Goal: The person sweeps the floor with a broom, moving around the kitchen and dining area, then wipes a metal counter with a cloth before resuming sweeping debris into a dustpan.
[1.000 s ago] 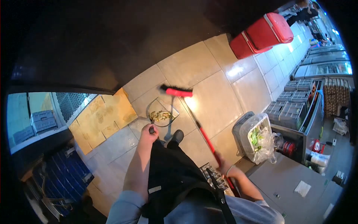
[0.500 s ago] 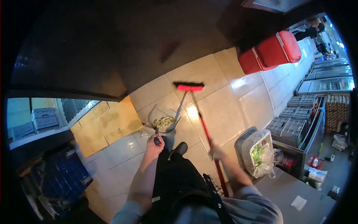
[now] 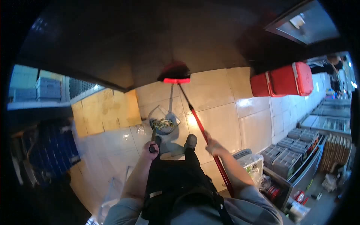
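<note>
My left hand (image 3: 150,150) is wrapped around the dark handle of a long-handled dustpan (image 3: 165,132), whose pan rests on the floor just ahead of my feet. Green and pale food scraps (image 3: 162,123) lie in the pan. My right hand (image 3: 215,147) grips the red pole of a broom (image 3: 200,125). Its pink head (image 3: 177,80) is on the floor at the foot of the dark panel, beyond the dustpan. The bristles are mostly lost against the dark panel.
The dark panel (image 3: 112,48) bounds the floor ahead. Flattened cardboard (image 3: 107,112) lies to the left. Red containers (image 3: 285,81) stand ahead on the right. Nearer are grey crates (image 3: 283,155) and a lined bin (image 3: 253,165). Another person (image 3: 332,69) is far off at right.
The broom head has moved forward and slightly left, reaching the panel's base. My right hand has shifted slightly with the pole. The view has shifted, and my feet now stand apart.
</note>
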### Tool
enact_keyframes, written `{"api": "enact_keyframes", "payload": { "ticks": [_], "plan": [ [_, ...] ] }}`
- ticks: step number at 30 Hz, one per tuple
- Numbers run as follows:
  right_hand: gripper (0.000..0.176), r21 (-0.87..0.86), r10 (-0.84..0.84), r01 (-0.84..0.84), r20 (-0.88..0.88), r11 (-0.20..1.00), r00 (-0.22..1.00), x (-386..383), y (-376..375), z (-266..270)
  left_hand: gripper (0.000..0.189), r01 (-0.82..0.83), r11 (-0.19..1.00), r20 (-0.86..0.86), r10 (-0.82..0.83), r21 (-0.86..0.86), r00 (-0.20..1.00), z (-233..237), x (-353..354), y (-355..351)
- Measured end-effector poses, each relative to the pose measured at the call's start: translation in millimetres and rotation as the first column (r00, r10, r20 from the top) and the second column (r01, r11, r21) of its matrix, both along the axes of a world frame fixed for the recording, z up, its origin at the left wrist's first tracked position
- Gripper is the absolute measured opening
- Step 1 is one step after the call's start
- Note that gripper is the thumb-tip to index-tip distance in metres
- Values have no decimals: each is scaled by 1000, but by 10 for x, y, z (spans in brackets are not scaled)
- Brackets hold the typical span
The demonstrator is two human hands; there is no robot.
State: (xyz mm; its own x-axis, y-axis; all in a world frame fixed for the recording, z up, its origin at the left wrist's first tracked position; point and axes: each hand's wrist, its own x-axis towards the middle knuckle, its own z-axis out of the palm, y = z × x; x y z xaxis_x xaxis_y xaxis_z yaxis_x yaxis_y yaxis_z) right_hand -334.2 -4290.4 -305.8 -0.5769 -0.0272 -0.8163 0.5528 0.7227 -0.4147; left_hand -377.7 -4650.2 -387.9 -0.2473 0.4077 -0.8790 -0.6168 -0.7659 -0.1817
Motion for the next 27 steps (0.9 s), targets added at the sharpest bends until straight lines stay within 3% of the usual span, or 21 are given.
{"api": "enact_keyframes", "payload": {
  "ticks": [2,4,5,6,7,9,10,12,14,19,20,22,25,27],
  "plan": [
    [74,-19,17,-15,105,1000,994,-73,50,-214,11,-24,999,139,27,-21,990,-1,69,86],
    [72,-12,28,-27,198,1000,980,-227,133,-184,11,-97,995,17,96,8,995,111,135,286],
    [80,9,46,-51,284,999,958,-109,199,44,11,-131,991,-38,132,27,990,162,189,371],
    [80,42,89,-112,371,993,924,-56,244,306,11,-185,982,7,185,27,983,114,267,399],
    [79,5,82,-88,329,996,941,61,380,455,11,-239,971,49,237,27,970,10,315,419],
    [75,0,216,-225,281,974,935,134,663,618,11,-347,936,155,336,53,929,-31,332,473],
    [74,-1,278,-287,256,958,926,127,722,658,11,-356,934,126,351,18,928,3,382,487],
    [75,-17,229,-232,233,973,945,-113,715,632,11,-388,920,73,391,-48,917,49,541,546],
    [77,-9,195,-196,139,981,971,-413,514,475,12,-397,917,34,396,31,917,-11,791,528],
    [80,-39,200,-196,229,980,953,-539,99,-17,13,-486,856,98,476,176,874,199,1235,405],
    [81,-39,238,-236,244,971,940,-547,111,96,12,-506,856,-71,501,-105,862,525,1275,493],
    [82,-21,295,-303,298,953,908,-509,150,511,13,-503,854,76,498,131,864,257,1597,200],
    [85,3,318,-330,257,944,913,-558,139,659,13,-563,814,146,545,144,825,411,1890,22],
    [85,-34,262,-260,117,965,958,-699,-5,442,13,-574,798,195,543,182,817,473,2049,-40]
  ]
}}
